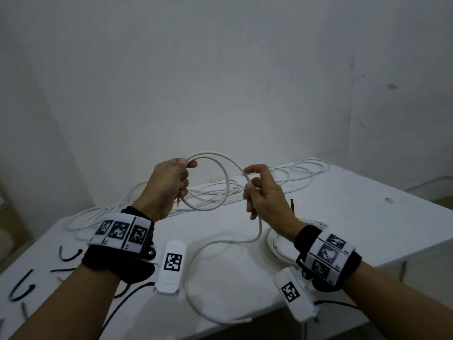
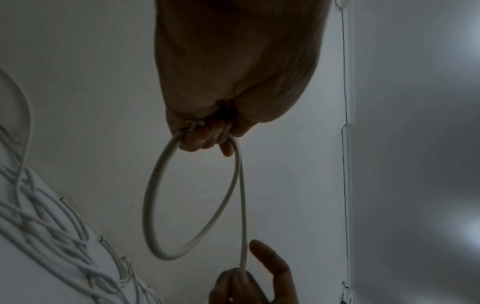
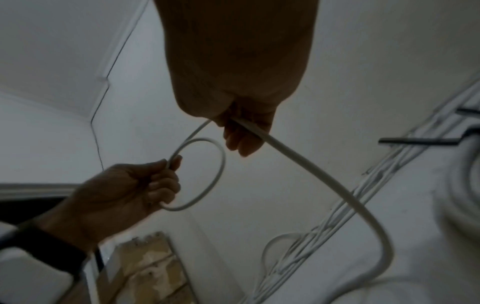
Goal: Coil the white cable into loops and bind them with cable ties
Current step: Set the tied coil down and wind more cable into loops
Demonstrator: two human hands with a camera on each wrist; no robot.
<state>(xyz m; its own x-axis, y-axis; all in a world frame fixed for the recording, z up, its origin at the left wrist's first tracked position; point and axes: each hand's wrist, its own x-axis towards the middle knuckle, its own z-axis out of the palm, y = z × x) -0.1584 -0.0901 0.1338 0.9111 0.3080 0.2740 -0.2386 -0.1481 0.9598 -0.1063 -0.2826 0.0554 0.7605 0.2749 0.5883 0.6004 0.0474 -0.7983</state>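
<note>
Above the white table my left hand grips a single loop of the white cable, fingers curled round where the loop closes; the same loop hangs below the fist in the left wrist view. My right hand pinches the cable's running length a hand's width to the right, and the cable trails from it down to the table in a wide curve. Black cable ties lie at the table's near left.
A tangle of loose white cable covers the table's far side. A bound white coil with a black tie sticking up sits under my right wrist. Bare walls stand behind. The table's near edge runs below my forearms.
</note>
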